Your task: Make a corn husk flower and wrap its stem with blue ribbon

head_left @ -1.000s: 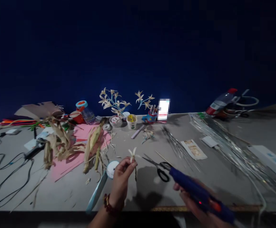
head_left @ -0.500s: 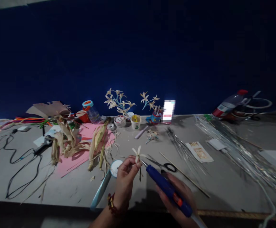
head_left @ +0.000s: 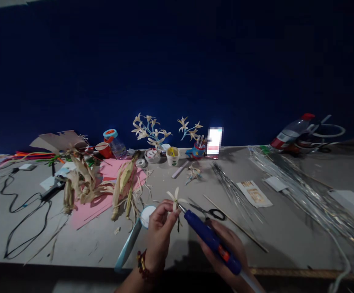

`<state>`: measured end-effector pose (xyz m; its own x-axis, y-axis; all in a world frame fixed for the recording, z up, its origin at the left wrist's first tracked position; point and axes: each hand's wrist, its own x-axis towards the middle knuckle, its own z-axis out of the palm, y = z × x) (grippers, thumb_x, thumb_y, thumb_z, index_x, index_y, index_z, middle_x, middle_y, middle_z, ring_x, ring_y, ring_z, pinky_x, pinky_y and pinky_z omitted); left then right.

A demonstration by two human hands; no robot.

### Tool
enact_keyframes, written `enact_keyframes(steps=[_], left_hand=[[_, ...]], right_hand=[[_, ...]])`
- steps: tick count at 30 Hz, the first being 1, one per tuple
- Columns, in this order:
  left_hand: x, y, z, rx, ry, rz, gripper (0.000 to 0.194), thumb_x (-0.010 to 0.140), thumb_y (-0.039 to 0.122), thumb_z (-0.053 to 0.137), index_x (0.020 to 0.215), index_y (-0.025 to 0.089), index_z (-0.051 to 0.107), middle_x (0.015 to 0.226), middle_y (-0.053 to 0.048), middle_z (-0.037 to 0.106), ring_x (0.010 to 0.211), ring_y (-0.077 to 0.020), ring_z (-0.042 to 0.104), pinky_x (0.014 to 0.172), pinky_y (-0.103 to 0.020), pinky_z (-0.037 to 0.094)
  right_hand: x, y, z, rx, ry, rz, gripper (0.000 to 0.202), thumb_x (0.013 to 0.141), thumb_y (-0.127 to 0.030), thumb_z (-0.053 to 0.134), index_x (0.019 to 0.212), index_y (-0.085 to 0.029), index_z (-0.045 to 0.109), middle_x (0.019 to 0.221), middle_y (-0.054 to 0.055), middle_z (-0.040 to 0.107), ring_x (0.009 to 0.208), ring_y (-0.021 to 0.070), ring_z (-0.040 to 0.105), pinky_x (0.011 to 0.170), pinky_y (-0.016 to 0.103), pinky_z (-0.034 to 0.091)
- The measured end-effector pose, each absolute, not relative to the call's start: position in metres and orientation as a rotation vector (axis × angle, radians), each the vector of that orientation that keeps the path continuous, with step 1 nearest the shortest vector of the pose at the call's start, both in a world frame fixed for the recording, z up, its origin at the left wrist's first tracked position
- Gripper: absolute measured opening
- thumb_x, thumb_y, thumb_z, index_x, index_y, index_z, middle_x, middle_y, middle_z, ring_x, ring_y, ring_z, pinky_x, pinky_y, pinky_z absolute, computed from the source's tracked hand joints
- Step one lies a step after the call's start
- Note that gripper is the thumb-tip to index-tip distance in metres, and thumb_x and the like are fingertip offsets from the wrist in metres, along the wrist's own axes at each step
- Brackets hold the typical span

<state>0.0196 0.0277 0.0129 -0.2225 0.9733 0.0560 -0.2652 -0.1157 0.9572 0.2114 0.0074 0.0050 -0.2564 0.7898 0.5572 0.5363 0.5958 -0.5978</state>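
Note:
Between the fingertips of my left hand (head_left: pixel 162 226) is a small pale flower (head_left: pixel 176 199), its petals spread upward and a dark stem hanging below. My right hand (head_left: pixel 226 252) is wrapped round a blue glue gun (head_left: pixel 210 238) with an orange trigger. The metal nozzle of the gun points at the flower's base and is at or very near it; I cannot tell if they touch. Beside my left wrist lies a roll of light blue ribbon (head_left: pixel 128 244). Black-handled scissors (head_left: pixel 216 214) rest on the table just beyond the glue gun.
Dried corn husks (head_left: pixel 87 183) lie on pink paper (head_left: pixel 84 213) at left, near a black cable (head_left: pixel 6 232). Husk-flower sprays (head_left: pixel 149 132) stand at the back by a white tub (head_left: pixel 173 159). A thin stick (head_left: pixel 236 224), wires (head_left: pixel 232 185) and a tilted bottle (head_left: pixel 293 132) are at right.
The view has shifted slightly. The glue gun's nozzle stays at the flower's base, and both hands keep nearly the same pose and grip.

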Motion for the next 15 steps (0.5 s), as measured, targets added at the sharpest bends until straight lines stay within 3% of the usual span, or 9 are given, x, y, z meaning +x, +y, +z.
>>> enact_keyframes(steps=[5, 15], left_hand=[[0.019, 0.027, 0.013, 0.947, 1.09, 1.547, 0.024, 0.082, 0.035, 0.077, 0.074, 0.018, 0.063, 0.084, -0.003, 0.058, 0.082, -0.0172, 0.054, 0.075, -0.026, 0.047], [0.019, 0.027, 0.011, 0.915, 1.09, 1.564, 0.024, 0.079, 0.036, 0.08, 0.073, 0.018, 0.064, 0.084, -0.003, 0.059, 0.082, -0.0172, 0.055, 0.074, -0.026, 0.047]], right_hand=[[0.213, 0.008, -0.004, -1.074, -1.963, 0.319, 0.02, 0.086, -0.028, 0.065, 0.105, -0.025, 0.062, 0.091, 0.007, 0.076, 0.078, 0.0257, 0.076, 0.067, 0.035, 0.064], [0.207, 0.008, 0.006, -1.045, -1.934, 0.28, 0.025, 0.087, -0.027, 0.062, 0.112, -0.026, 0.057, 0.086, 0.004, 0.074, 0.071, 0.0233, 0.074, 0.064, 0.032, 0.062]])
